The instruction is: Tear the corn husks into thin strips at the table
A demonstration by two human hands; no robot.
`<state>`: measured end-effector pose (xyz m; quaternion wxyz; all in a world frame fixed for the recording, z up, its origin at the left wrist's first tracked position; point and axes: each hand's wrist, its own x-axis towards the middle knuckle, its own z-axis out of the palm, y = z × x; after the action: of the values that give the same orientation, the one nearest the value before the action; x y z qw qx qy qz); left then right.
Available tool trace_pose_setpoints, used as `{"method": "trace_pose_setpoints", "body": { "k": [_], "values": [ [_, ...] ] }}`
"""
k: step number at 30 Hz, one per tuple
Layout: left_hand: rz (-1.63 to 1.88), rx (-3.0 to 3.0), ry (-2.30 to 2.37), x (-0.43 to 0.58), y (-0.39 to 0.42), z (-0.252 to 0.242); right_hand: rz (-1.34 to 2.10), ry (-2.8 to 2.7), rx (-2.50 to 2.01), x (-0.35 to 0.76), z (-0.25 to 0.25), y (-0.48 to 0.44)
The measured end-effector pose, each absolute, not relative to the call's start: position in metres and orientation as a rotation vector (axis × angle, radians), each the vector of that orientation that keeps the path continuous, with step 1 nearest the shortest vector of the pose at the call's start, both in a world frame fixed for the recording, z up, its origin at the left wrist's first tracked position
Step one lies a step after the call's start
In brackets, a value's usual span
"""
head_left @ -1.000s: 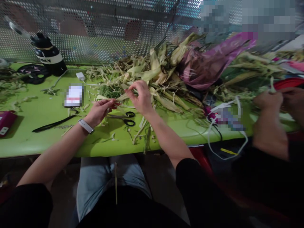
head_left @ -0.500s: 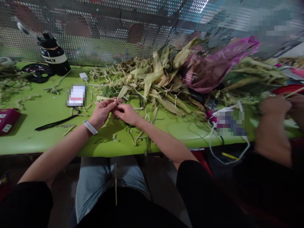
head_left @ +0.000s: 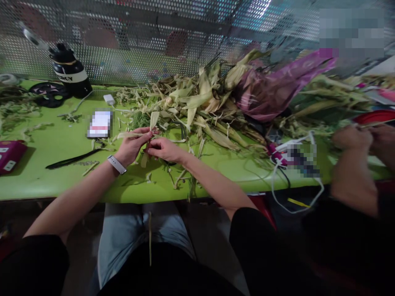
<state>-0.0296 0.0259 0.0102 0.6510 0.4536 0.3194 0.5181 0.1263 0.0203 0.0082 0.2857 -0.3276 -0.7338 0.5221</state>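
My left hand (head_left: 135,144), with a white band at its wrist, is closed in a pinch around pale corn husk strips (head_left: 154,120). One strip end stands up above the fingertips, and another sticks out to the left over the knuckles. Close beside it, my right hand (head_left: 164,149) is closed with its fingertips gathered at the same strips, lower down. A short husk end hangs below the fingers. Exactly how the strips cross between the fingertips is hidden. Just beyond both hands lies a large heap of dry corn husks (head_left: 197,98).
A phone (head_left: 99,124) and a black strap (head_left: 72,159) lie left of my hands. At the back left stands a black bottle (head_left: 72,78). A purple plastic bag (head_left: 262,96) rests on the husks. On the right are white cables (head_left: 274,193) and another person's hands (head_left: 352,137).
My right hand has shifted slightly down and left. The upper husk end now stands more upright, and a strip shows over my left knuckles. More husk hangs below the fingers.
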Motion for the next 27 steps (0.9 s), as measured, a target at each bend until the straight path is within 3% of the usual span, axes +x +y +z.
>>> {"method": "trace_pose_setpoints", "body": {
  "k": [5,10,12,27],
  "values": [
    [1.191,1.111,0.786,-0.035,0.026,0.013,1.242,-1.966,-0.994,0.137,0.027,0.011],
    [1.031,1.254,0.84,-0.037,0.022,0.02,0.44,-1.757,-1.01,0.165,0.044,0.021],
    [0.994,1.24,0.846,-0.036,0.021,0.022,0.28,-1.879,-1.016,0.171,0.042,0.03],
    [0.915,1.392,0.809,-0.04,0.031,0.019,0.398,-2.336,-0.997,0.181,0.038,0.044]
  ]
}}
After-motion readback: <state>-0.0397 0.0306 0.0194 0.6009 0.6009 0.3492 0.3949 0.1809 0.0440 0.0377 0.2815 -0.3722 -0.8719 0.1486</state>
